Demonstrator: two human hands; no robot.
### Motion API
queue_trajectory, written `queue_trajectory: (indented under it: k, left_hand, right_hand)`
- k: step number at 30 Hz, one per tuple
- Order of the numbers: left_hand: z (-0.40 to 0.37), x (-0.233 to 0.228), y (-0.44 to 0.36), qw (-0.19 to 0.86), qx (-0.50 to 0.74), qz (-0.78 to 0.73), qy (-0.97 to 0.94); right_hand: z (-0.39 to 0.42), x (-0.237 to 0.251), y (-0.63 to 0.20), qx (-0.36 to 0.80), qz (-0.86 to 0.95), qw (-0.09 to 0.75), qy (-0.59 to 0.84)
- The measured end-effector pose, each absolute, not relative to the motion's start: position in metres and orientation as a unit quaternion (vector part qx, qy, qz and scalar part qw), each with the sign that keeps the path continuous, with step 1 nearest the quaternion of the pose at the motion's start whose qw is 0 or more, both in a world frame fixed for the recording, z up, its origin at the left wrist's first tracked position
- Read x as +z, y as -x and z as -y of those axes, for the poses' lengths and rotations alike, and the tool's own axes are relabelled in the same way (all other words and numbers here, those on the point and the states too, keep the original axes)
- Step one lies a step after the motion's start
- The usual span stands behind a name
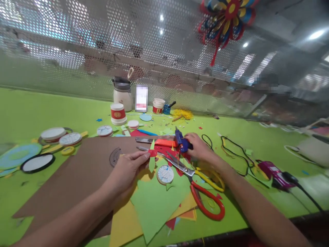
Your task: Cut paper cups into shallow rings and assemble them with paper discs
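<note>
My left hand [132,161] pinches a small paper piece, a green leaf-shaped strip [152,165] with a red bit [152,153] across its middle. My right hand [197,145] is closed around a dark blue glue gun [182,142], its nozzle pointing up and away from me. Between and below the hands lie scissors with red handles [222,211] and scissors with yellow handles [209,181]. An orange-handled cutter [166,143] rests just beyond the leaf piece. Under my hands are a round patterned disc [165,174] and green paper sheets [158,204].
Brown cardboard [87,171] covers the left middle of the green table. Round lids [70,138] and paper discs [19,155] lie at the left. A jug [122,96], a phone [141,97] and paper cups [118,114] stand behind. At right are black cords [238,151] and a purple power strip [273,175].
</note>
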State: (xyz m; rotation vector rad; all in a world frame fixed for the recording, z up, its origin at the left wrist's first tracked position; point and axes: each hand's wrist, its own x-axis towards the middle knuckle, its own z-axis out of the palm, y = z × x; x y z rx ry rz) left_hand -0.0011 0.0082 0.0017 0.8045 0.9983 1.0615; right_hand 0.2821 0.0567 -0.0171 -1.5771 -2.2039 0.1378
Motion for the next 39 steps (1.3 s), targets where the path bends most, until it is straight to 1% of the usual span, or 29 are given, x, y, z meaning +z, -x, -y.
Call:
queue_trajectory:
  k: [3, 5, 9, 14, 17, 25, 29, 35, 39]
  left_hand:
    - [-0.009, 0.002, 0.001, 0.677, 0.475, -0.448, -0.341]
    - [-0.010, 0.003, 0.002, 0.679, 0.474, -0.449, -0.335]
    - [-0.009, 0.002, 0.002, 0.689, 0.462, -0.449, -0.331]
    - [-0.007, 0.002, 0.000, 0.702, 0.437, -0.463, -0.319]
    - [-0.006, 0.003, -0.001, 0.712, 0.426, -0.458, -0.319]
    - [-0.006, 0.001, 0.001, 0.737, 0.406, -0.446, -0.305]
    - [-0.005, 0.001, 0.000, 0.731, 0.412, -0.447, -0.308]
    - [-0.007, 0.001, 0.000, 0.713, 0.418, -0.459, -0.326]
    - [-0.006, 0.002, 0.000, 0.719, 0.408, -0.459, -0.326]
  right_hand:
    - [-0.045, -0.003, -0.288, 0.098, 0.762, 0.282, 0.575]
    - [-0.030, 0.009, -0.284, 0.152, 0.755, 0.308, 0.559]
    - [0.000, 0.025, -0.262, 0.262, 0.773, 0.303, 0.491]
    - [0.012, 0.028, -0.242, 0.328, 0.773, 0.277, 0.468]
    - [0.011, 0.028, -0.242, 0.338, 0.764, 0.271, 0.478]
    - [0.011, 0.029, -0.242, 0.370, 0.749, 0.292, 0.465]
    - [0.012, 0.028, -0.242, 0.395, 0.740, 0.290, 0.461]
    - [0.013, 0.025, -0.243, 0.366, 0.754, 0.289, 0.464]
    - [0.012, 0.025, -0.242, 0.371, 0.748, 0.310, 0.454]
